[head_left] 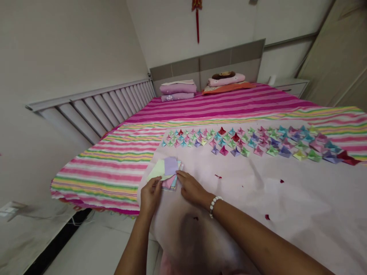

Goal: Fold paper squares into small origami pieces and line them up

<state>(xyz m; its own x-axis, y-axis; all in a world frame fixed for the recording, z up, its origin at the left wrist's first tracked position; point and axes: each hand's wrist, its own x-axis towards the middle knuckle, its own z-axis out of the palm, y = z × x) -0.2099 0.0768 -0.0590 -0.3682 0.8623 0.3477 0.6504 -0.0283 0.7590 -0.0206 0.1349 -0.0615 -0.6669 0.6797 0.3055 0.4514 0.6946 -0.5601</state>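
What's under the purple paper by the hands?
Pink paper and blue paper peek out from under the purple paper. Anything fully covered can't be seen.

It's a home bdrm: lg. bed (114,152) w/ striped cover, headboard (183,68), folded bedding (178,89) at the head end, nightstand (292,88) on the R, slatted radiator (90,114) along the L wall, red wall ornament (197,19) above.
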